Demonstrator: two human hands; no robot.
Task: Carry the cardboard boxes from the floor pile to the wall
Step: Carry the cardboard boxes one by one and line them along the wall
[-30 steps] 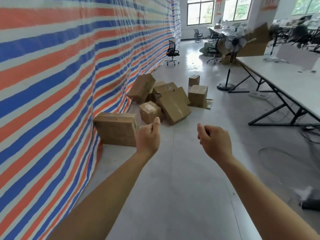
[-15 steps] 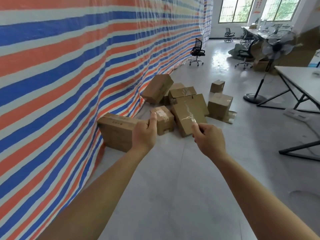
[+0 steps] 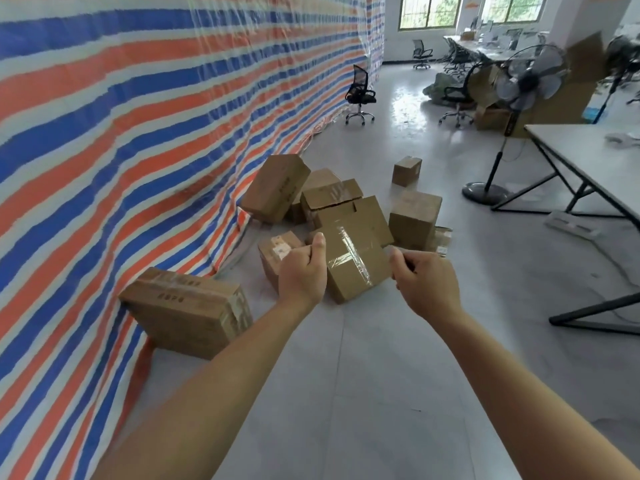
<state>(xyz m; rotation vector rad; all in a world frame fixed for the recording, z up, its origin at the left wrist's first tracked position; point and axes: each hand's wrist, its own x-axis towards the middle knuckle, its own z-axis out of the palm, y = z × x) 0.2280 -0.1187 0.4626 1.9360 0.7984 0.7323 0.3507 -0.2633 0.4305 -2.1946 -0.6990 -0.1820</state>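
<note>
A pile of several cardboard boxes lies on the grey floor ahead, with a large taped box (image 3: 353, 261) at its front and a small labelled box (image 3: 277, 251) beside it. One tall box (image 3: 275, 188) leans against the striped tarp wall (image 3: 138, 133). A flat box (image 3: 187, 310) rests against the wall, nearer to me on the left. My left hand (image 3: 303, 271) and my right hand (image 3: 427, 282) are stretched forward in the air before the pile. Both have curled fingers and hold nothing.
A cube-shaped box (image 3: 414, 216) and a small far box (image 3: 407, 170) sit right of the pile. A standing fan (image 3: 526, 81) and a white table (image 3: 588, 150) with dark legs are on the right, with a power strip (image 3: 571, 228) on the floor. An office chair (image 3: 360, 95) stands by the wall.
I have moved closer to the pile, so the boxes look larger. Both hands stay curled and held out in front.
</note>
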